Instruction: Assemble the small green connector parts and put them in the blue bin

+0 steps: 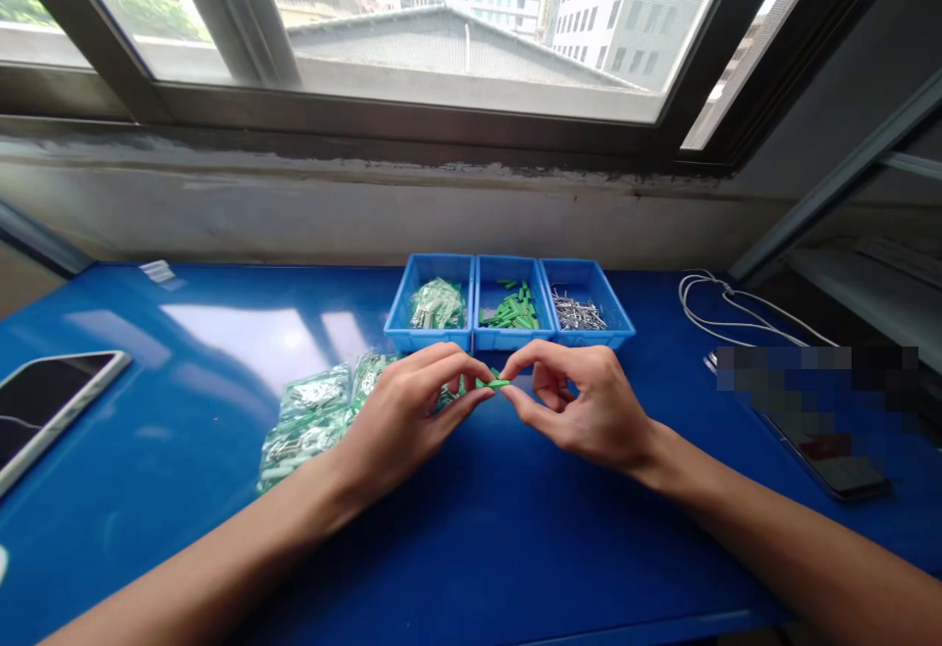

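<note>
Bare forearms [250, 543], and at their ends two pinches on a small green piece [498, 383].
Thumb and index of my left hand [416, 401] and my right hand [578, 401] close on it from either side, above the blue table [515, 558], just this side of the middle tray [513, 340]. So slight a thing, I judge, wants fingertips only: light pressure, both hands level, wrists steady, lest it twist or spring away. Whether the green showing behind my left fingers is held too, I cannot tell. Farther out, loose green pieces [517, 310] lie in the middle tray, metal pins [578, 314] in the right tray [595, 340]; filled bags [316, 393] lie beyond my left wrist.
</note>
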A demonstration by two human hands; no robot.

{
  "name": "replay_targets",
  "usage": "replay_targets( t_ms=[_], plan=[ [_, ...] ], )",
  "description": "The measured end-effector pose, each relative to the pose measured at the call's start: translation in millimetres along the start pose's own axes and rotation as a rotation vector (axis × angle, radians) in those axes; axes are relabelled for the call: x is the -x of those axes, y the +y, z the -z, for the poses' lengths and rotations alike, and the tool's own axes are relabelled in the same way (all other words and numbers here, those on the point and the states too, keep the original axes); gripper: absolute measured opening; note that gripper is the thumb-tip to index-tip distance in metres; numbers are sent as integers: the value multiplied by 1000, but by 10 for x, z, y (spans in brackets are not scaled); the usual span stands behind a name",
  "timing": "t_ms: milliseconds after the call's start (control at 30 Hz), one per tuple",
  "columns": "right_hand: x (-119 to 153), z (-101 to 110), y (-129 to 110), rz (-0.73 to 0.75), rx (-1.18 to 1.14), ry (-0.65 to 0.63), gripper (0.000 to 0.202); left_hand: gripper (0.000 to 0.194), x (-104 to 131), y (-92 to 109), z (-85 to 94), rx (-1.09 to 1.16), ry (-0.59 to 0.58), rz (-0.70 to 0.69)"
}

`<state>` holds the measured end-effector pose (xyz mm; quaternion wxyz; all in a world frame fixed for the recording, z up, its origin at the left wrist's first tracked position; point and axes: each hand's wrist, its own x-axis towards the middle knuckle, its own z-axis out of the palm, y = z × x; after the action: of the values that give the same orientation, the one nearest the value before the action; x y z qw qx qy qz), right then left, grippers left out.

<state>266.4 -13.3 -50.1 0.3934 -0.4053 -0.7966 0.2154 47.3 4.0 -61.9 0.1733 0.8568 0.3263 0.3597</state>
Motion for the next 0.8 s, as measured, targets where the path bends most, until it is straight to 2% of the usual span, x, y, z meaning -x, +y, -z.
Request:
replay_targets(
  t_ms=[67, 167, 267, 433, 600, 800],
  plan=[
    [-2, -2, -7, -2, -1, 10, 5, 3, 4, 25, 3, 18, 29, 11],
    [5, -21, 21, -21, -13, -41, 6, 3, 10, 80, 9, 33, 94, -11],
    [18, -44, 53, -18, -13, -84, 6, 6, 9, 119, 11, 37, 98, -56],
    [29, -35, 28, 9, 15, -30, 5, 7, 3, 118, 14, 66, 67, 3],
    [38, -35, 5, -10, -33, -50, 9, 9, 2, 130, 12, 180, 59, 88],
    [52, -23, -45, 66, 21, 62, 7, 9, -5, 96, -3, 227, 52, 107]
  ],
)
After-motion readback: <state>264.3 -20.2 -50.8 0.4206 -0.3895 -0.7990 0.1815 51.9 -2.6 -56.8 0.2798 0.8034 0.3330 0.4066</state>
